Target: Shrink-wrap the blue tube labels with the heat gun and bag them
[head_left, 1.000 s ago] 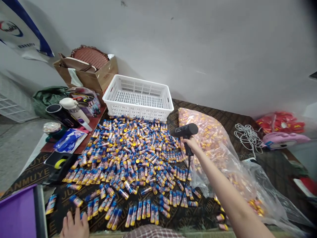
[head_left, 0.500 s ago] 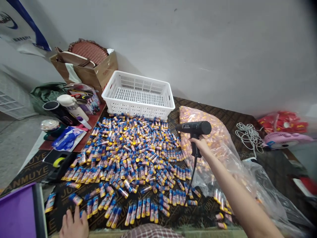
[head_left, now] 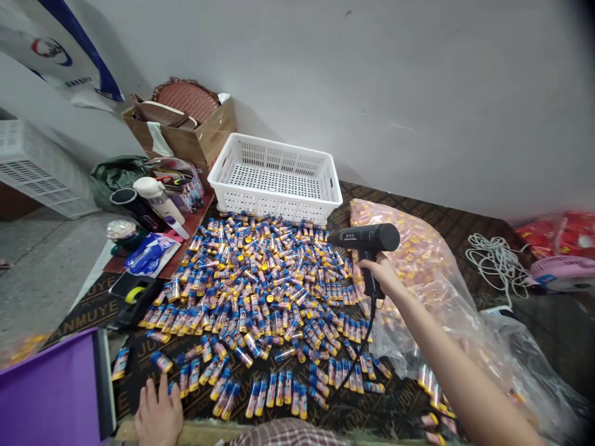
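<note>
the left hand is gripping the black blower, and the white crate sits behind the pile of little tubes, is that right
Not quite: the head view shows the right hand gripping the black blower, while the left hand is down in front, apart from it. The rest is right: the white crate sits behind the pile of little tubes.

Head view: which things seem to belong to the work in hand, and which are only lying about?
Likely in the work:
black pistol-shaped blower, in the right hand
small printed tubes with blue and yellow ends, near the left hand

Probably just lying about:
coiled white cable
white-capped cylindrical bottle
brown cardboard box
</note>
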A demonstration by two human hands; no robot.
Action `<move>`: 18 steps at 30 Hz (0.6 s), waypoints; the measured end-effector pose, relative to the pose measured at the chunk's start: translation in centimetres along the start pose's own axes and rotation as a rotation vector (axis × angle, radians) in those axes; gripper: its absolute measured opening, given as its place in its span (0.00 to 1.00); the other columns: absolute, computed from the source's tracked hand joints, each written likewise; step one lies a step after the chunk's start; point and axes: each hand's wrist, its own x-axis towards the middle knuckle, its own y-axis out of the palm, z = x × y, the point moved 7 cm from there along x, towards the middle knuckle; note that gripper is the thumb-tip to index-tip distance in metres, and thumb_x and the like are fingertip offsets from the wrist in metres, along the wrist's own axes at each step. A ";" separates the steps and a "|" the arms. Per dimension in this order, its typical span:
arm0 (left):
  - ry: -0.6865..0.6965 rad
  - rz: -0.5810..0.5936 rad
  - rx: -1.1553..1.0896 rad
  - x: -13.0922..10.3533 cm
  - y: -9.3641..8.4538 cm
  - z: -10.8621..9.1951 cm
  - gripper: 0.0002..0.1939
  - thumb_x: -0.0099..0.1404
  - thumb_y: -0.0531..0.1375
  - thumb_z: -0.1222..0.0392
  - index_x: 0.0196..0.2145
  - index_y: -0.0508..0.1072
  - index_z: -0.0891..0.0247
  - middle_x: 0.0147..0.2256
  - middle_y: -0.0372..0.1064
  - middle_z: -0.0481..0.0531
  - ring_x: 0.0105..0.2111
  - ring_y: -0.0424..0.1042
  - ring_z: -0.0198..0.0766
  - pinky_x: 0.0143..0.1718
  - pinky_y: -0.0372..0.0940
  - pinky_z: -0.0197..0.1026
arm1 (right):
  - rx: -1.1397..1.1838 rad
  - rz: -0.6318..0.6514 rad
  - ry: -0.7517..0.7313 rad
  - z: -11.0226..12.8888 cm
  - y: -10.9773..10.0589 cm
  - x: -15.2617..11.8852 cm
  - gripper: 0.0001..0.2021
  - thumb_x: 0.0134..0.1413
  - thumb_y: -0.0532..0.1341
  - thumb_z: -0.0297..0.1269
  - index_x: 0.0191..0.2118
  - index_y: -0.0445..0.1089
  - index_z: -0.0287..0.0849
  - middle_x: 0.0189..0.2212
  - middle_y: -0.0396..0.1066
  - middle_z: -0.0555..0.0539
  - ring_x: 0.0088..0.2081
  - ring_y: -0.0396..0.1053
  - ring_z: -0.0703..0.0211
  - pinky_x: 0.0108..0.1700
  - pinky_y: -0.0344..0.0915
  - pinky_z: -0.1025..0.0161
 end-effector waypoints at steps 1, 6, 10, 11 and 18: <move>-0.001 0.000 0.002 0.0 0.0 0.0 0.30 0.65 0.38 0.53 0.56 0.61 0.73 0.57 0.54 0.69 0.59 0.50 0.53 0.51 0.56 0.55 | -0.003 0.014 0.002 0.1 0.5 -0.1 0.13 0.33 0.62 0.34 0.30 0.60 0.42 0.17 0.61 0.55 0.18 0.60 0.64 0.19 0.57 0.67; -0.002 -0.002 0.010 0.0 0.3 0.1 0.29 0.66 0.38 0.54 0.56 0.61 0.73 0.58 0.54 0.68 0.60 0.50 0.52 0.52 0.55 0.54 | -0.008 0.132 0.051 -0.3 3.3 -0.7 0.13 0.34 0.61 0.34 0.32 0.61 0.42 0.18 0.63 0.55 0.18 0.62 0.63 0.19 0.59 0.66; -0.012 0.008 0.006 0.0 0.4 0.2 0.29 0.66 0.38 0.53 0.57 0.60 0.72 0.58 0.54 0.68 0.60 0.49 0.52 0.52 0.55 0.54 | -0.009 0.249 0.106 -0.5 6.1 -1.5 0.14 0.33 0.62 0.33 0.32 0.62 0.42 0.18 0.64 0.55 0.19 0.63 0.63 0.20 0.60 0.67; -0.015 0.011 0.003 -0.1 0.5 0.3 0.29 0.66 0.38 0.53 0.57 0.60 0.72 0.58 0.54 0.68 0.60 0.49 0.51 0.53 0.55 0.54 | -0.010 0.271 0.119 -0.4 6.8 -1.8 0.14 0.33 0.62 0.33 0.32 0.62 0.42 0.17 0.63 0.55 0.19 0.63 0.63 0.20 0.60 0.67; -0.038 0.034 -0.008 -0.1 0.6 0.4 0.27 0.66 0.41 0.55 0.57 0.60 0.71 0.59 0.52 0.66 0.61 0.47 0.50 0.54 0.54 0.54 | -0.037 0.313 0.118 1.1 9.0 -2.9 0.13 0.31 0.62 0.30 0.31 0.63 0.42 0.17 0.64 0.55 0.18 0.61 0.64 0.19 0.58 0.69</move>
